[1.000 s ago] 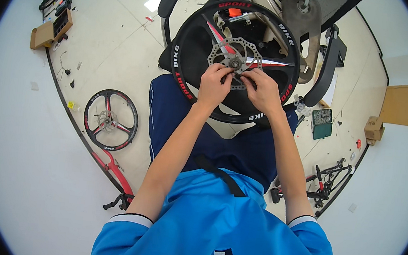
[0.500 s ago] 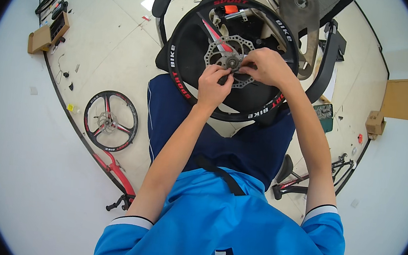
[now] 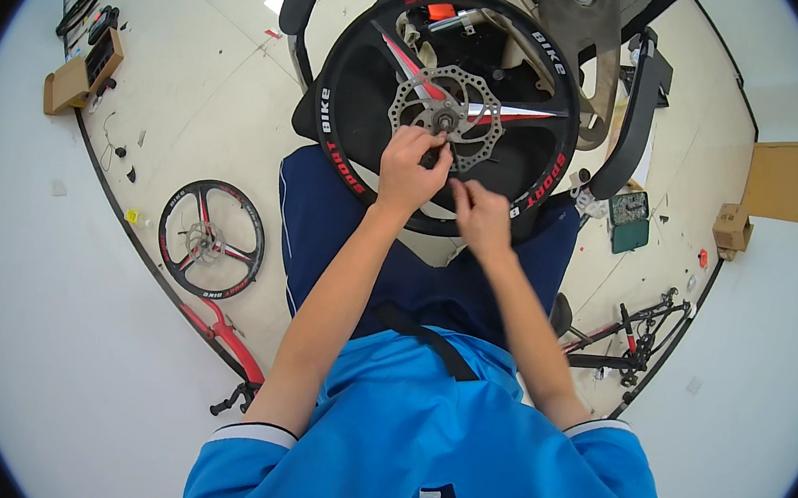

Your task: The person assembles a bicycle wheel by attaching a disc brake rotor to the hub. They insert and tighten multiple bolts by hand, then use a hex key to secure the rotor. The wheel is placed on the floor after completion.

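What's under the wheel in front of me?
Through the wheel show a black surface, a silver tube and an orange piece. The rim, brake disc and your left hand cover whatever lies beneath.

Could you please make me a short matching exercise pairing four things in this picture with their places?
1. Bare left hand
2. Silver perforated metal disc
3. Open green rectangular case
4. Long red bicycle frame piece

A. On the pale tiled floor, at right
B. Encircling the grey metal hub
C. In the picture's lower left
D. At the hub's near side

Pairs: 1-D, 2-B, 3-A, 4-C
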A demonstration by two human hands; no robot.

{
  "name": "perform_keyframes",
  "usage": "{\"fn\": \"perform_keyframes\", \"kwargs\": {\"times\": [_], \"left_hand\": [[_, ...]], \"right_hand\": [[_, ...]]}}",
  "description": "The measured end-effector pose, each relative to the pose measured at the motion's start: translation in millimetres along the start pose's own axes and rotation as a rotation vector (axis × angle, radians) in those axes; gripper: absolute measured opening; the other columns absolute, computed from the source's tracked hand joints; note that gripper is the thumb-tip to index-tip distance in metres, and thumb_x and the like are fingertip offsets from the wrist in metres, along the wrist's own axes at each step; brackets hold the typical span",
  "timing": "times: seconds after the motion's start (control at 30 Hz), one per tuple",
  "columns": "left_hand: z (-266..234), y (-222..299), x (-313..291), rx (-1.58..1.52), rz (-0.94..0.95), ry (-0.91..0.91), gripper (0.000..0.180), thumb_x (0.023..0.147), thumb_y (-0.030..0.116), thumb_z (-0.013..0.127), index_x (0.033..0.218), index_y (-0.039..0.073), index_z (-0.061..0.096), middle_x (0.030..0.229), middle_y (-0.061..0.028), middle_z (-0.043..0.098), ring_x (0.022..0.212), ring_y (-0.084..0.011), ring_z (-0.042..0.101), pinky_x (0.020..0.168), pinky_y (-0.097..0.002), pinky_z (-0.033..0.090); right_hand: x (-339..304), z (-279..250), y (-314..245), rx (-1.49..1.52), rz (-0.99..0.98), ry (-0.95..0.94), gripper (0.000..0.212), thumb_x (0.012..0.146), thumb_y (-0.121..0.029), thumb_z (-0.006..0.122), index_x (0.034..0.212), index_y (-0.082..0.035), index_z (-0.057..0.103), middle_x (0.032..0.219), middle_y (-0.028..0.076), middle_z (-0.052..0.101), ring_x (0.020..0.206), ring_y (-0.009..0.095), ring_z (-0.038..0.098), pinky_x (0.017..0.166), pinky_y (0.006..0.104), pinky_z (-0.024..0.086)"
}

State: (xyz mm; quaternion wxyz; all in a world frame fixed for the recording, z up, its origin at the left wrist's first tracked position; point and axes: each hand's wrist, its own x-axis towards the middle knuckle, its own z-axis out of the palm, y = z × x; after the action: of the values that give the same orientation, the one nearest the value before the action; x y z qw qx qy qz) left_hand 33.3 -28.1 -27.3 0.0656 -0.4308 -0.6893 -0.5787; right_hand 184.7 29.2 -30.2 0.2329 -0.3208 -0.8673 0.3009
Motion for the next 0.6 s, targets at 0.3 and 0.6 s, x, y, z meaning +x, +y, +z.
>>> {"fn": "perform_keyframes", "kwargs": {"times": [0.3,0.6], "left_hand": [[-18.8,0.6,7.2,-0.017,-0.020,-0.099,0.014,0.080,0.001,0.078,0.095,0.000,0.078,0.088,-0.0105,0.071,0.076,-0.0236,0.070,0.067,-0.0305,0.055],[-12.2,7.8,4.0,-0.075,-0.203,-0.031,0.012,0.082,0.001,0.076,0.094,-0.001,0.075,0.089,-0.0085,0.069,0.065,-0.0174,0.066,0.058,-0.0268,0.054]], "right_hand": [[-1.7,-12.5,-31.9,0.097,0.022,0.096,0.026,0.094,-0.021,0.071,0.079,-0.001,0.066,0.068,0.017,0.063,0.060,0.036,0.062,0.054,0.0427,0.046],[40.2,-55.2,-22.1,-0.140,-0.267,0.047,0.018,0.086,-0.020,0.077,0.082,-0.004,0.071,0.070,0.010,0.061,0.066,0.030,0.063,0.058,0.0405,0.050]]}}
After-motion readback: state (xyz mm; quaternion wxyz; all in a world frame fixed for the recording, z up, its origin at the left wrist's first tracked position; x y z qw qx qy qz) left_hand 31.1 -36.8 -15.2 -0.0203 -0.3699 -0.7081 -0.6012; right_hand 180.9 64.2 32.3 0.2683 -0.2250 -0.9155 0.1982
